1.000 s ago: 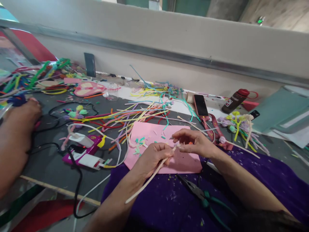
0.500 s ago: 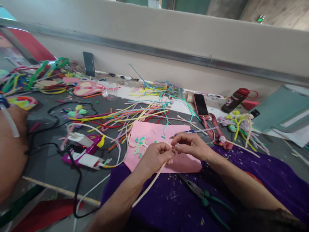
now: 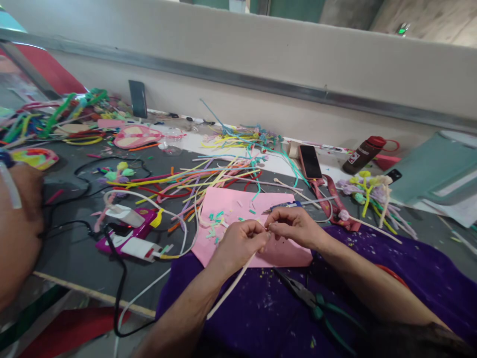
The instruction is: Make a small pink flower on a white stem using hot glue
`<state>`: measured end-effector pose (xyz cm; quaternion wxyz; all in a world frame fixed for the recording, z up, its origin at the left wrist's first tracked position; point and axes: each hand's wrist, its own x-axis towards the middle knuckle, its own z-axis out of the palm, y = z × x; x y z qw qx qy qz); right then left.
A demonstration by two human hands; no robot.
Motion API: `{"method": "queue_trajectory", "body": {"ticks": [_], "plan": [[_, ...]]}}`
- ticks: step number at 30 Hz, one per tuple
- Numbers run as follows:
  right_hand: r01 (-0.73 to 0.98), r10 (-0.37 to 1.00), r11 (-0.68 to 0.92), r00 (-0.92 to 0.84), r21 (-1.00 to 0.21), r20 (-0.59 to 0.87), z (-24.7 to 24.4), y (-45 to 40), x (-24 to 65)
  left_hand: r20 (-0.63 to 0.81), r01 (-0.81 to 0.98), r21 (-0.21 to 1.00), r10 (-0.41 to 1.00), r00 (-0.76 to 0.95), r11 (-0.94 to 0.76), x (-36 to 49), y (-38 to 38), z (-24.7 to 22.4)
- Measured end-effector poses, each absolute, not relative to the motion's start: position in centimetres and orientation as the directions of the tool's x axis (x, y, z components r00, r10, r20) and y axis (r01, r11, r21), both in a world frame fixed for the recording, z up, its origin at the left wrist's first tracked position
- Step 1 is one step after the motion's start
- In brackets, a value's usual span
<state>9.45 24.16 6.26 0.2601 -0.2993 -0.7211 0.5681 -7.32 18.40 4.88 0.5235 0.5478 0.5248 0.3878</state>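
A cream pipe cleaner [image 3: 231, 291] runs down from my left hand [image 3: 244, 243], whose fingers are closed around its upper part. My right hand [image 3: 290, 226] meets it fingertip to fingertip, pinched at the stem's upper end; what exactly lies between those fingertips is hidden. Both hands are above a pink sheet [image 3: 219, 201] scattered with small green clippings [image 3: 214, 231]. A pen-like blue tool [image 3: 279, 206] rests just behind my right hand. Green-handled pliers [image 3: 311, 301] lie on the purple cloth [image 3: 253, 308] below the hands.
Loose coloured pipe cleaners [image 3: 208, 179] spread behind the sheet. At left are a purple power strip [image 3: 128, 233] with cables and another person's hand [image 3: 22, 219]. To the right stand a phone [image 3: 310, 161], a dark bottle [image 3: 363, 155] and pipe-cleaner flowers [image 3: 367, 191].
My right fingers have drawn closer together and against the left fingertips. The pipe cleaner's lower end has shifted slightly right. The other person's hand has moved a little.
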Motion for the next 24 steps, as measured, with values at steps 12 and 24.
{"method": "queue_trajectory", "body": {"ticks": [12, 24], "plan": [[-0.034, 0.853, 0.091, -0.513, -0.995, 0.095, 6.1, 25.5, 10.1, -0.27, -0.213, 0.921, 0.928, 0.258, 0.327, -7.8, 18.5, 5.6], [-0.035, 0.772, 0.168, -0.617, -0.985, 0.154, 6.5, 25.3, 10.6, -0.279, -0.295, 0.857, 0.861, 0.426, 0.424, -8.3, 18.4, 5.1]]}}
